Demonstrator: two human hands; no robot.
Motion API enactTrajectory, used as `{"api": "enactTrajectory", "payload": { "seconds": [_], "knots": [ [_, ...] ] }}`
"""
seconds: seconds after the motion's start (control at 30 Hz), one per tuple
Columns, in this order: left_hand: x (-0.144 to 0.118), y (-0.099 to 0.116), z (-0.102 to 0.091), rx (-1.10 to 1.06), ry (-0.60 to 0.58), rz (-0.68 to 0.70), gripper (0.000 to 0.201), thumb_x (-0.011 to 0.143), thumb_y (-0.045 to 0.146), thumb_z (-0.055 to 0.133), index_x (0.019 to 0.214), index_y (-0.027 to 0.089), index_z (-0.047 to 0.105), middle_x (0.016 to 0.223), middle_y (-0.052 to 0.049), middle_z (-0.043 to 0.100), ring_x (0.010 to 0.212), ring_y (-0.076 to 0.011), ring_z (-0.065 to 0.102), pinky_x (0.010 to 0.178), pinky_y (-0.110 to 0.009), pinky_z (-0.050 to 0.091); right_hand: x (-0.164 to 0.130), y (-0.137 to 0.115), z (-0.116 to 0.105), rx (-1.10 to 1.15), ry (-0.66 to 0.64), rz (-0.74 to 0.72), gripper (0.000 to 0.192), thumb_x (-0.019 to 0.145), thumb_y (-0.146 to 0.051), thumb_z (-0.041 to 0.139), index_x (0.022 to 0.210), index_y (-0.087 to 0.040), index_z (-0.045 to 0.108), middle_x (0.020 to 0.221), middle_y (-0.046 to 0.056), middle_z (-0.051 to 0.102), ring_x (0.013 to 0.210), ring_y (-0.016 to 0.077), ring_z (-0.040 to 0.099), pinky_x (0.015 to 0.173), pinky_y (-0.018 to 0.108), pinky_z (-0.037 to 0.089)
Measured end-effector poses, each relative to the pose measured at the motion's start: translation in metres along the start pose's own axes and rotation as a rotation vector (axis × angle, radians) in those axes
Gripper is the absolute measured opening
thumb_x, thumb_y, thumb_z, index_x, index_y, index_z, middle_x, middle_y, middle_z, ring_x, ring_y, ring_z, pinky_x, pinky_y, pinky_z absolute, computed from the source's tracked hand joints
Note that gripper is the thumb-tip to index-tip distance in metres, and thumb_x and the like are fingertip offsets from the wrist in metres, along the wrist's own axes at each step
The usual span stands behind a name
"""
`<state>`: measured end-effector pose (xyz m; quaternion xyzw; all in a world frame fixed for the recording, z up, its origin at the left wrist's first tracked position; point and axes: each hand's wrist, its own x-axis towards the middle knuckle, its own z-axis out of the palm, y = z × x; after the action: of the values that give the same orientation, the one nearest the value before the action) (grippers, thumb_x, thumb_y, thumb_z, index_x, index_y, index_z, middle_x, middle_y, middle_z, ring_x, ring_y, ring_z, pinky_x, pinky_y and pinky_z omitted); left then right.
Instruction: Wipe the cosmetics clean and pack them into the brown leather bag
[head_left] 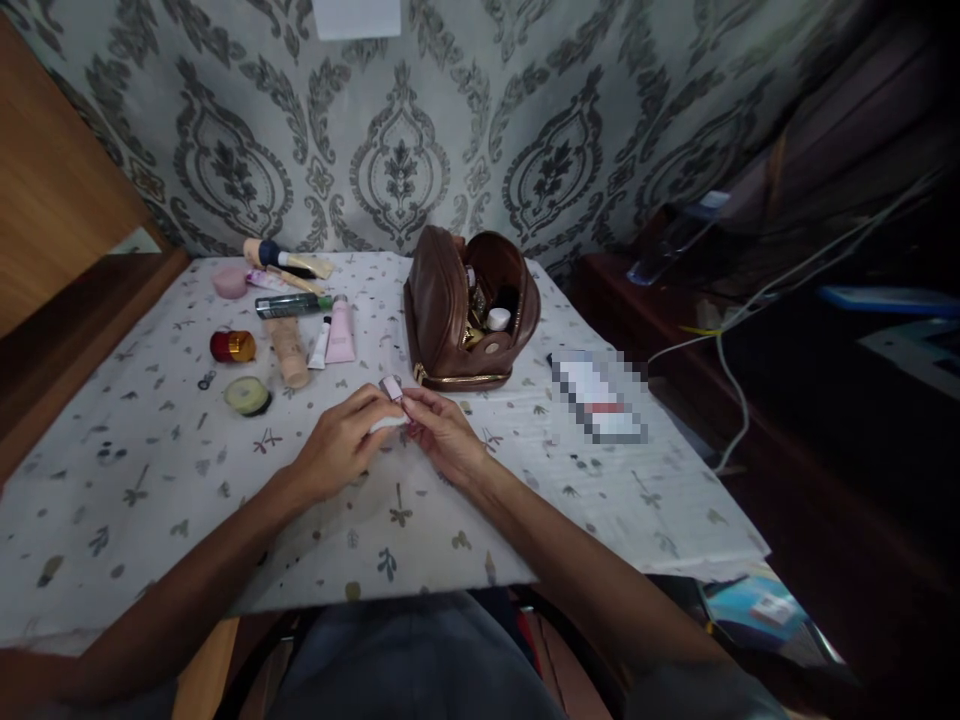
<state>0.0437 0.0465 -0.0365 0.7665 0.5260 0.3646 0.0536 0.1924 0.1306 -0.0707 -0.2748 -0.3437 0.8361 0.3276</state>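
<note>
Well left of an open brown bag (465, 320) on a patterned cloth (247, 530), a pink pot (229, 282), a red-and-gold jar (232, 346) and a pale green round container (247, 395) stand at the outer edge of a spread of cosmetics. Nearer the bag's left side lie a beige tube (289, 352), a dark bottle (287, 305), a small white tube (319, 346) and a pink tube (340, 332). To the near left of the bag, a person's left hand (343, 440) curls closed about a small pale object (392, 388), too hidden to identify, while the right hand (446, 435) pinches its other side between thumb and fingertips. The bag gapes, a white-topped pot (498, 319) inside. Right of the bag, toward the person, lies a pixelated flat item (598, 395).
</note>
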Motion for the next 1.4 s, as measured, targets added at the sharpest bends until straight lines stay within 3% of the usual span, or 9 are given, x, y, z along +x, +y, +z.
{"api": "enactTrajectory", "payload": {
  "seconds": [0.23,0.37,0.57,0.77,0.93,1.17,1.3,1.4],
  "knots": [
    [0.005,-0.011,-0.012,0.083,0.177,-0.131,0.014,0.092,0.016,0.053,0.099,0.017,0.065,0.091,-0.004,0.062,0.087,-0.0168,0.06,0.077,-0.028,0.049,-0.006,-0.001,0.004,-0.082,-0.182,0.105,0.041,0.063,-0.045,0.087,0.086,-0.015,0.071,0.076,0.004,0.072,0.07,0.0135,0.066,0.051,0.019,0.048],
    [0.006,-0.013,-0.013,0.073,0.208,-0.165,0.011,0.092,0.017,0.054,0.096,0.017,0.065,0.09,-0.003,0.064,0.087,-0.0174,0.06,0.078,-0.028,0.049,-0.006,0.0,0.004,-0.056,-0.213,0.097,0.039,0.065,-0.043,0.087,0.088,-0.015,0.071,0.08,0.003,0.071,0.071,0.0133,0.067,0.054,0.02,0.054],
    [0.004,-0.008,-0.01,-0.036,0.059,-0.113,0.013,0.094,0.018,0.054,0.101,0.019,0.065,0.092,-0.002,0.062,0.086,-0.0158,0.061,0.076,-0.027,0.048,-0.003,0.001,0.0,-0.015,-0.143,0.046,0.038,0.064,-0.04,0.088,0.086,-0.015,0.069,0.077,0.0,0.068,0.068,0.0118,0.064,0.06,0.025,0.06],
    [0.001,-0.003,-0.007,-0.068,-0.092,0.011,0.016,0.096,0.017,0.051,0.106,0.02,0.063,0.099,-0.004,0.061,0.089,-0.0154,0.061,0.077,-0.026,0.048,0.0,0.0,0.0,0.012,-0.082,0.02,0.04,0.06,-0.039,0.09,0.084,-0.015,0.07,0.074,-0.002,0.067,0.066,0.0089,0.063,0.064,0.022,0.059],
    [0.001,-0.003,-0.005,-0.055,-0.111,0.039,0.017,0.095,0.015,0.05,0.106,0.019,0.063,0.1,-0.005,0.06,0.09,-0.0159,0.061,0.077,-0.026,0.048,-0.001,-0.001,0.001,0.0,-0.06,0.04,0.042,0.057,-0.039,0.091,0.084,-0.016,0.072,0.075,-0.002,0.067,0.068,0.0092,0.063,0.064,0.022,0.06],
    [0.003,-0.005,-0.009,0.007,0.036,-0.089,0.017,0.096,0.02,0.049,0.102,0.019,0.064,0.094,-0.004,0.061,0.088,-0.0167,0.061,0.078,-0.028,0.048,-0.005,-0.003,0.002,-0.092,-0.091,0.097,0.046,0.056,-0.047,0.09,0.083,-0.016,0.071,0.078,0.001,0.068,0.074,0.0139,0.066,0.055,0.021,0.056],
    [0.006,-0.009,-0.014,0.052,0.186,-0.162,0.012,0.094,0.02,0.052,0.096,0.019,0.064,0.09,-0.003,0.063,0.088,-0.018,0.06,0.079,-0.029,0.048,-0.007,-0.003,0.003,-0.161,-0.139,0.106,0.045,0.061,-0.048,0.087,0.088,-0.016,0.074,0.076,0.0,0.065,0.069,0.0108,0.059,0.057,0.021,0.052],
    [0.007,-0.01,-0.014,0.037,0.196,-0.172,0.011,0.093,0.021,0.054,0.096,0.018,0.064,0.09,-0.003,0.063,0.088,-0.0181,0.06,0.079,-0.029,0.047,-0.008,-0.003,0.005,-0.161,-0.189,0.069,0.039,0.067,-0.047,0.084,0.085,-0.014,0.074,0.068,-0.001,0.061,0.061,0.0075,0.05,0.057,0.02,0.043]
  ]
}}
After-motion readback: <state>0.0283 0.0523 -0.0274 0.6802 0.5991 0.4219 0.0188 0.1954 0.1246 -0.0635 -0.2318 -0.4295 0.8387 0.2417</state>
